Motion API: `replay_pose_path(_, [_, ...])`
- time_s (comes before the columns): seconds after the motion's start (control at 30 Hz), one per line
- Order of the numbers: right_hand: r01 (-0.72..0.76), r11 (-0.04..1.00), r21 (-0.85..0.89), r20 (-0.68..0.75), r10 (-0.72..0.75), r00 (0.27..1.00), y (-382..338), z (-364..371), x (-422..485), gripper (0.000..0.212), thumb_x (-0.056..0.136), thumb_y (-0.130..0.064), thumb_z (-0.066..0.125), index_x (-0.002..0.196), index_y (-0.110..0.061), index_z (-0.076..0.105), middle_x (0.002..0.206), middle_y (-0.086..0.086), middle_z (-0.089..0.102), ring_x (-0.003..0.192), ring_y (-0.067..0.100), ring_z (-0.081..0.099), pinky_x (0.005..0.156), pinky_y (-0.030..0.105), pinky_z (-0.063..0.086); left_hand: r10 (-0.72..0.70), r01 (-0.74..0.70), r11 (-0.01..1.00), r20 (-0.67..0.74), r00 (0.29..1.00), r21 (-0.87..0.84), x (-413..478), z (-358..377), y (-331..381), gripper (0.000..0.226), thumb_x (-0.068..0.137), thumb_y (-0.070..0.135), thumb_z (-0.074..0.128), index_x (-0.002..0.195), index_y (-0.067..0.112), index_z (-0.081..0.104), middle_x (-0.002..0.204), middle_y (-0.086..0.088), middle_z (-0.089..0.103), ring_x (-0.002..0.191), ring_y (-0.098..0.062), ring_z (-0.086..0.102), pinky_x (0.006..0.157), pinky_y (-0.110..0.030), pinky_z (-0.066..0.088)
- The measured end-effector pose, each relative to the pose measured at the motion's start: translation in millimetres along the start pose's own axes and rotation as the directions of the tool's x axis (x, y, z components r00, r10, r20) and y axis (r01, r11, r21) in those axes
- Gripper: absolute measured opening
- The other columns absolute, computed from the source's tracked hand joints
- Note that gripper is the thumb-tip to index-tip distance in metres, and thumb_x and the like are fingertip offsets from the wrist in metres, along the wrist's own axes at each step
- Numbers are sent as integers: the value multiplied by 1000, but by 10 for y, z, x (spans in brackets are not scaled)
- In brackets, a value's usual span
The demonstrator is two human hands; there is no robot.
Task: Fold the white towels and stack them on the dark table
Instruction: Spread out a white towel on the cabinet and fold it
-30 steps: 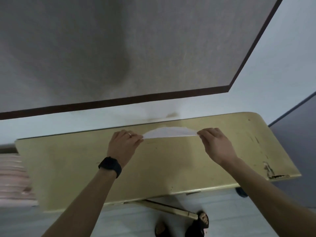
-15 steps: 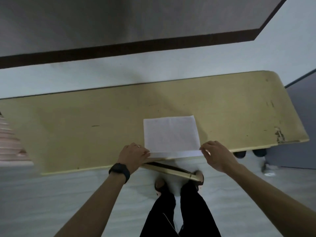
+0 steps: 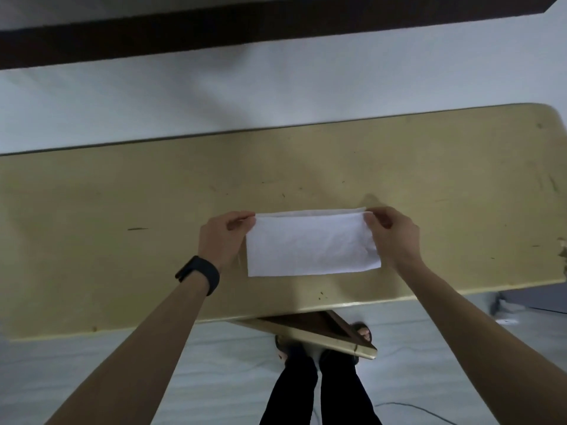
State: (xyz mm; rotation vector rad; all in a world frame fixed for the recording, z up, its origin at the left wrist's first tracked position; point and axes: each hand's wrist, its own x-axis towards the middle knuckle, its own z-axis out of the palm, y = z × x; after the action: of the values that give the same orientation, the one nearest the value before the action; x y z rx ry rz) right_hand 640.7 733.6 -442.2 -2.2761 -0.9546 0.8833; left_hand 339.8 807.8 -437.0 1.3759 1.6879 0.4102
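Note:
A white towel [image 3: 311, 245] lies folded in half on the yellowish table [image 3: 122, 240], its doubled edge at the far side. My left hand [image 3: 222, 239] pinches the towel's far left corner. At the far right corner, my right hand [image 3: 391, 236] pinches the cloth the same way. Both hands sit at the towel's far edge, over the middle of the tabletop. A black band wraps my left wrist.
The table's near edge [image 3: 306, 308] runs just beyond my legs and sandalled feet [image 3: 363, 332]. A wooden brace [image 3: 322, 331] juts out under the table. The right end of the top is chipped. A pale wall and dark strip lie beyond.
Both hands carried the towel's near edge from the table's front up and over to the far edge, folding the towel in half. The view tilted further downward.

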Motion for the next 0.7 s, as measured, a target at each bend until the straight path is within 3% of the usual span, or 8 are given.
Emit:
replay_pose_path(0.2, [-5,999,-40,-35,4,999,-55,77,78,21,94,-32,55,106,-28,71,90,-11,69,88,11,61,77,23,40,-24,24,999,-22,999,23,125,31,-45,18,91,39,64,104,30,74,91,22,67,92,-7,66,90,-31,54])
replay_pose_path(0.33, [-14,987,-161,-39,8,999,-81,104,143,21,93,-36,52,105,-28,68,92,-7,71,88,18,62,72,27,42,-1,4,993,-29,1000,116,167,42,-9,21,93,40,61,106,27,71,94,15,67,89,-9,64,80,-26,50])
replay_pose_path(0.43, [17,968,-252,-54,-32,998,-91,116,167,19,93,-38,53,102,-28,65,94,-5,70,87,22,63,72,29,44,81,-72,958,-20,997,279,168,52,13,17,95,39,56,105,29,66,97,12,66,86,-10,59,71,-25,44])
replay_pose_path(0.6, [223,870,-440,-32,-263,964,-85,108,146,26,94,-36,56,118,-29,61,119,-5,57,106,23,55,81,34,48,202,-189,846,28,979,498,149,56,27,26,98,41,49,118,29,61,118,-2,57,102,-22,57,80,-36,52])
replay_pose_path(0.7, [481,708,-517,28,-548,836,-5,135,181,18,86,-25,71,103,-26,71,109,-6,63,98,24,53,73,31,49,355,-354,739,115,928,574,184,83,17,25,97,38,52,114,26,66,121,-2,60,109,-26,54,86,-37,48])
